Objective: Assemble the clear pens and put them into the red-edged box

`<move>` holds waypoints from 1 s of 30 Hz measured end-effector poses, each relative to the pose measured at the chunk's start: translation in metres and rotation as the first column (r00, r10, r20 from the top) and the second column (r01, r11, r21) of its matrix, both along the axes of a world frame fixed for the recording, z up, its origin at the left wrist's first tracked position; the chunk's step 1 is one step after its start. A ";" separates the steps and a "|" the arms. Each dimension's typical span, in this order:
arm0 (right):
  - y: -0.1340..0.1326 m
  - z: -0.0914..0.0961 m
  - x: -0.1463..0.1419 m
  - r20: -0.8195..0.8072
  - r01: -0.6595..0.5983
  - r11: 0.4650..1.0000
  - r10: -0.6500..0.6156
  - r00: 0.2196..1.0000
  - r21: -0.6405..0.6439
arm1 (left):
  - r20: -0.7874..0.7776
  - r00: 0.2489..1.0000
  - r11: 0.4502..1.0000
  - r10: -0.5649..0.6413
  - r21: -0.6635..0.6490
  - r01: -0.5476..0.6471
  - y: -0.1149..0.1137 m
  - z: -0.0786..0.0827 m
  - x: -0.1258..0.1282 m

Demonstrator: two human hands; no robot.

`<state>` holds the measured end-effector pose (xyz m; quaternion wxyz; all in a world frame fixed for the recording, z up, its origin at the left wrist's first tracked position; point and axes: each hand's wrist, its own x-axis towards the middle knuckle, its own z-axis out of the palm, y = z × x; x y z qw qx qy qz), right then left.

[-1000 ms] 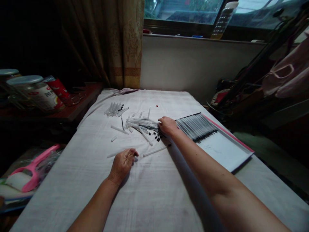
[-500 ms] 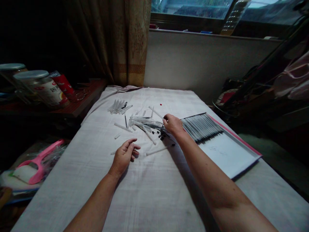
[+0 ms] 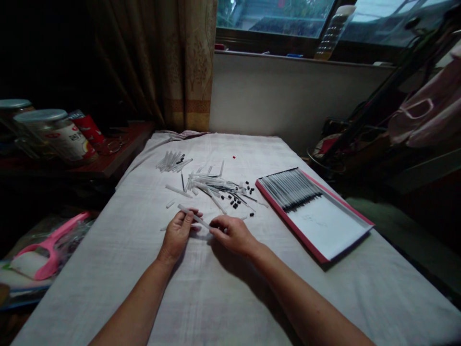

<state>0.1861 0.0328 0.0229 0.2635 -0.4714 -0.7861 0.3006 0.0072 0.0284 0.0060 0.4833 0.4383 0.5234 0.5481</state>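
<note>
A whitish translucent pen barrel (image 3: 196, 217) slants between my two hands, above the near side of a loose pile. My left hand (image 3: 179, 233) pinches it with thumb and fingers near its far left end. At its lower right end, the fingertips of my right hand (image 3: 232, 233) are closed on it. Just beyond lies the pile of pen barrels (image 3: 209, 185) with thin dark refills (image 3: 239, 192) among them. Small black pen plugs (image 3: 235, 205) are scattered at the pile's right side. Part of another barrel is hidden behind my right hand.
On the right a red-edged box lid (image 3: 306, 240) holds a row of black-tipped pens (image 3: 290, 187). A smaller bunch of barrels (image 3: 171, 161) lies back left. A tiny red piece (image 3: 234, 157) sits farther back. Jars (image 3: 54, 134) and pink scissors-like handles (image 3: 54, 247) are at left.
My right hand has come from the pile's right side toward my left hand, bringing a pen barrel. My left hand has closed on that barrel's other end. The view has shifted slightly.
</note>
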 end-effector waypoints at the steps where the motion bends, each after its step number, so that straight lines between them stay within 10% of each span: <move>1: 0.005 0.001 0.002 0.019 -0.012 1.000 0.012 1.000 0.012 | 0.017 1.000 1.000 0.007 0.003 -0.008 0.000 0.000 0.000; 5: 0.038 0.008 0.021 0.206 0.132 0.983 -0.157 0.966 0.129 | 0.054 0.998 1.000 0.009 0.014 -0.010 -0.001 0.001 0.000; 9: 0.072 0.013 0.046 0.506 0.330 0.908 -0.417 0.755 0.258 | 0.010 0.999 0.999 -0.047 0.004 0.047 -0.001 -0.001 -0.001; 19: 0.089 0.006 0.061 0.715 0.306 0.917 -0.393 0.578 0.257 | 0.020 0.996 0.993 -0.084 -0.083 0.085 -0.001 0.000 0.003; 25: 0.073 0.009 0.071 0.562 0.415 0.872 -0.486 0.669 0.259 | -0.042 0.995 0.995 -0.091 -0.037 0.090 -0.003 0.000 0.001; 30: 0.062 0.015 0.084 -0.119 0.524 0.848 -0.513 0.850 0.078 | -0.290 0.957 0.992 -0.018 0.114 0.054 -0.003 -0.010 -0.003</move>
